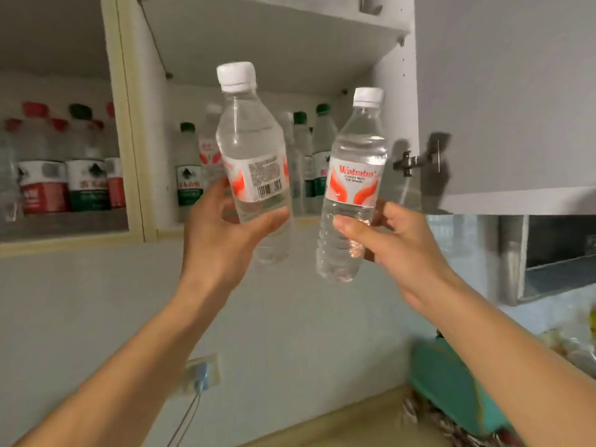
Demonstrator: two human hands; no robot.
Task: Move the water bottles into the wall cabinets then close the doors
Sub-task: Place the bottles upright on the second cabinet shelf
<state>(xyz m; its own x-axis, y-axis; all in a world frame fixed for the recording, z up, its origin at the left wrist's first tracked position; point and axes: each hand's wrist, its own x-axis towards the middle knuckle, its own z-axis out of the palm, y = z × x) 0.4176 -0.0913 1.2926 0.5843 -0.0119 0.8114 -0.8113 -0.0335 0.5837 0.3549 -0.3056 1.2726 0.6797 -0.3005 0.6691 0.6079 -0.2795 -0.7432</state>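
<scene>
Home kitchen, wall cabinets [135, 124] stocked with bottles [87, 175], tiled wall [290, 317]

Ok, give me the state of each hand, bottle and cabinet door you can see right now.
left hand: grips left bottle
right hand: grips right bottle
left bottle: capped, full, tilted, held up
right bottle: capped, full, tilted, held up
cabinet door: open
bottles on the shelf: upright, capped

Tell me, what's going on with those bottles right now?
Left hand grips one white-capped bottle; right hand grips another. Both raised before the open cabinet. Shelf already holds green-capped bottles.
</scene>
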